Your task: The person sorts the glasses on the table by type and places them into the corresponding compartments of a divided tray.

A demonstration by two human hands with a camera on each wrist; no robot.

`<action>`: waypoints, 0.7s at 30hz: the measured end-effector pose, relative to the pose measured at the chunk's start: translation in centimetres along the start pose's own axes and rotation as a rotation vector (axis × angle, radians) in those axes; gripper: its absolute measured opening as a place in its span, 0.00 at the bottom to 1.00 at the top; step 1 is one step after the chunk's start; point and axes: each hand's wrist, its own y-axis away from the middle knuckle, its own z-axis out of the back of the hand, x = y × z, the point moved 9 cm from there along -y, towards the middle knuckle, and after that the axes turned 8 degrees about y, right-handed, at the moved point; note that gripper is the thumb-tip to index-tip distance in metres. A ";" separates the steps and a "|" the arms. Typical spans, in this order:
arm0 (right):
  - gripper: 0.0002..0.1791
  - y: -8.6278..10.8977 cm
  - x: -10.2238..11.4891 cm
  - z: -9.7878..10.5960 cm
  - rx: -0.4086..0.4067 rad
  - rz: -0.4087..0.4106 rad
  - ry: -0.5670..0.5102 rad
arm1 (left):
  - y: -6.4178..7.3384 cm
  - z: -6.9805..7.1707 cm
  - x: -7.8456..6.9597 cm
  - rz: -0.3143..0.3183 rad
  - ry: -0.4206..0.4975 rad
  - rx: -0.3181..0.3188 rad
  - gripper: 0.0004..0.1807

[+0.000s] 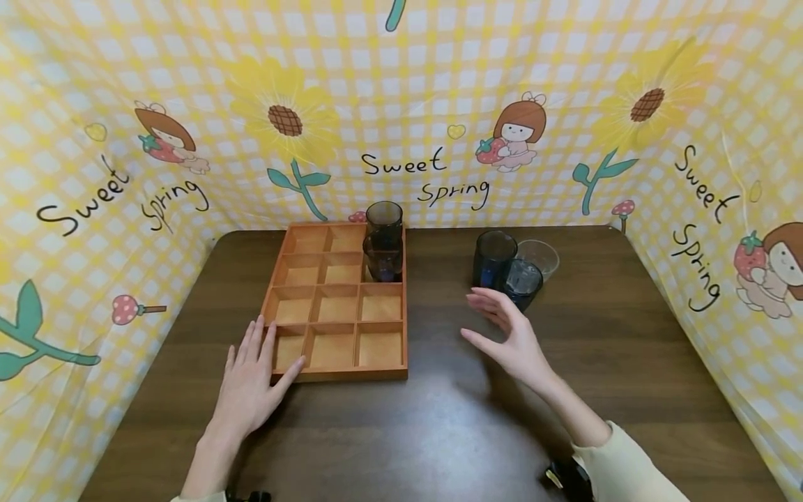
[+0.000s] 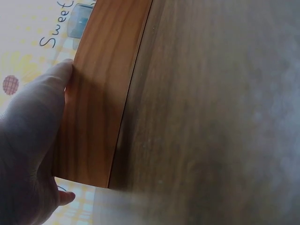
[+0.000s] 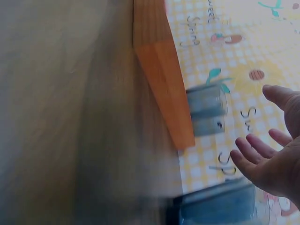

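A wooden tray (image 1: 285, 374) divided into square compartments lies on the table, left of centre. My left hand (image 1: 247, 387) rests on its near left corner, thumb on the front rim and fingers along the left side. Two dark glasses (image 1: 384, 216) stand in the tray's right column, in the two far compartments. On the right of the table are a tall dark glass (image 1: 494, 252), a shorter dark glass (image 1: 524, 280) and a clear glass (image 1: 547, 256), close together. Just in front of them my right hand (image 1: 511, 339) hovers, fingers spread from the thumb and holding nothing.
The brown wooden table (image 1: 401, 446) is walled at the back and sides by a yellow checked cloth (image 1: 401, 104) with printed flowers and lettering. A black device (image 1: 569, 480) is strapped at the right wrist by the sleeve.
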 end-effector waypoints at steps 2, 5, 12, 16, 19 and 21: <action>0.33 0.7 -0.3 1.0 -0.040 0.002 0.005 | 0.0 -0.1 0.0 0.002 0.001 0.007 0.50; 0.28 1.5 -0.6 2.7 -0.121 -0.004 -0.006 | 0.1 0.0 -0.1 -0.002 0.000 0.007 0.50; 0.17 2.7 -2.7 6.0 -0.361 -0.077 0.090 | 0.2 0.0 -0.1 -0.019 -0.022 -0.017 0.49; 0.23 3.6 -6.1 7.2 -0.468 -0.202 0.145 | 0.2 -0.1 -0.1 -0.020 -0.022 -0.016 0.49; 0.33 3.9 -8.8 7.3 -0.464 -0.303 0.204 | 0.2 -0.1 -0.1 -0.017 -0.027 -0.017 0.49; 0.40 3.9 -10.1 7.1 -0.427 -0.348 0.235 | 0.1 -0.1 -0.1 -0.017 -0.029 -0.015 0.49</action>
